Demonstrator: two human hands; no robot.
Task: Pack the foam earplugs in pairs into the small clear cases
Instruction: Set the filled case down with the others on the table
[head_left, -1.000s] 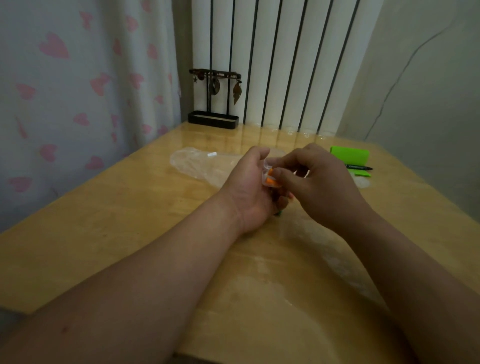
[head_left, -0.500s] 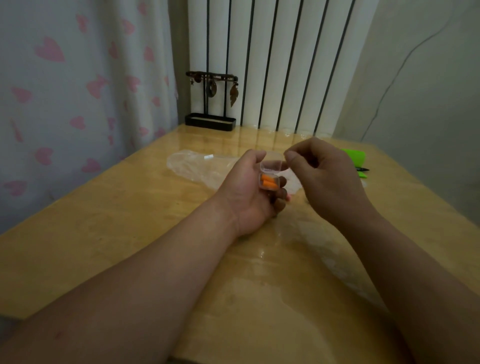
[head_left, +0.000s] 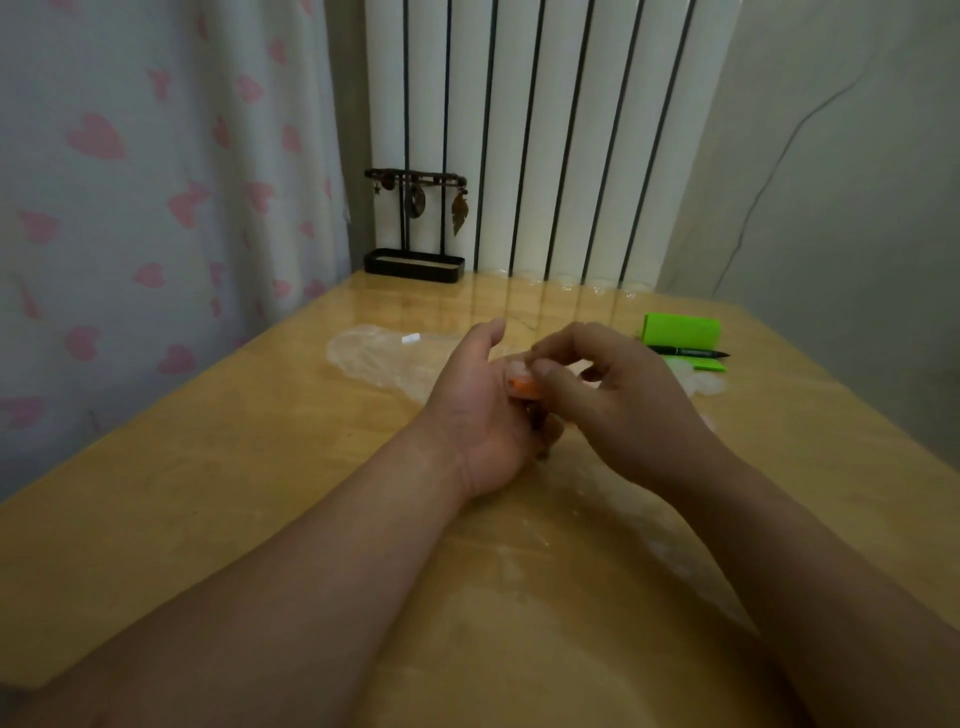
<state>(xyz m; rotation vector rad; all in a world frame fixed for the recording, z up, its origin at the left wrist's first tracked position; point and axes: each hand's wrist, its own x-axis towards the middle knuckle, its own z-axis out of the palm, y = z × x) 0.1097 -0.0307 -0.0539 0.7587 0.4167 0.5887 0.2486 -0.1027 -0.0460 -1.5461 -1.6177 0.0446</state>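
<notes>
The glossy wooden table (head_left: 208, 467) carries a clear plastic bag (head_left: 374, 353) at 10 o'clock, a black stand (head_left: 414, 262) at 11, and a green pad (head_left: 680, 330) and pen (head_left: 691, 353) at 2.

Wooden table (head_left: 208, 467); heart-print curtain (head_left: 130, 182); white radiator (head_left: 545, 130); dim light

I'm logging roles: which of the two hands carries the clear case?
The left hand: it cradles the clear case of orange earplugs in its fingers, while the right hand only pinches its edge.
</notes>
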